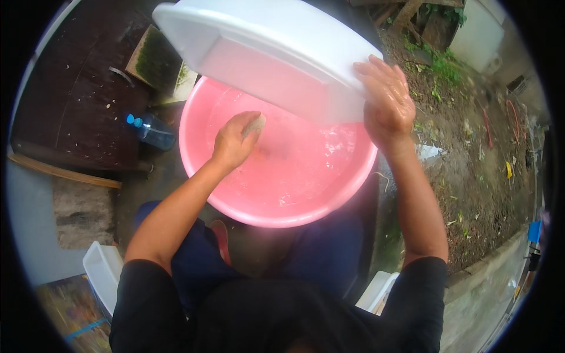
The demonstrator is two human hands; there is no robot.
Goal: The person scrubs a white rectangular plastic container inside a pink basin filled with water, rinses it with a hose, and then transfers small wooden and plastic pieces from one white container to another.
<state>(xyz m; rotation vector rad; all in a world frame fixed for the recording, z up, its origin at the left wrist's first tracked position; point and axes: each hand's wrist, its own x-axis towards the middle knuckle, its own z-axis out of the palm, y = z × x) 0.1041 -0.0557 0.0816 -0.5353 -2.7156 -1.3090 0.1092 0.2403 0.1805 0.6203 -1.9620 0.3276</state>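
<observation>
A round pink plastic basin [282, 216] with water in it stands before my knees. Tilted on its side over the basin's far part is a white plastic tub [273, 22], its open side facing me and its lower edge down in the basin. My right hand [388, 99], wet, holds the tub at its right end, the fingers spread over the rim and outer wall. Over the water, my left hand [236, 137] grips a small greyish scrubbing pad [254, 125], apart from the tub. The water under that hand looks slightly cloudy.
To the left lie a clear plastic bottle with a blue cap [154, 132], a dark brown panel [75, 88] and a mossy box [159, 61]. White containers [103, 269] flank me at both sides. Muddy ground with scattered litter [468, 176] extends on the right.
</observation>
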